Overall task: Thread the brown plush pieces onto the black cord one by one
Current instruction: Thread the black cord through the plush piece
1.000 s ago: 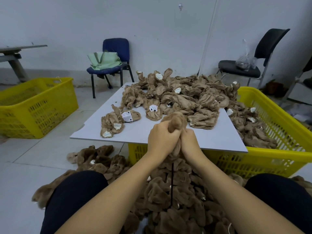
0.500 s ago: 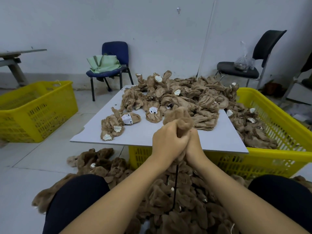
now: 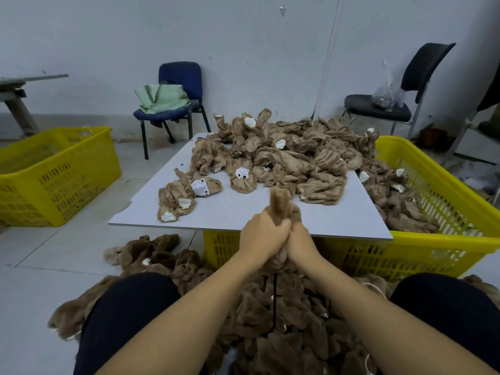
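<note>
Holding one brown plush piece tight, the left hand and the right hand sit side by side, touching, just past the near edge of the surface. Both hands are curled around the fuzzy piece. Its top sticks up above the fists, and its bottom is hidden between the palms.

The black cord hangs straight down from under the hands. It runs up and down, like a pole, so the piece has to slide down along it. The cord goes into a big heap of threaded plush pieces lying low between the knees, right under the hands. I cannot see the cord's top end; it is hidden inside the fists.

Both hands are about the same way from the cord, one on each side of it. My guess is that the piece is being pushed down onto the cord right now, and next it should slide down to join the heap.

More pieces wait in a pile on the far part of the surface. The right hand looks a little nearer to that pile.
</note>
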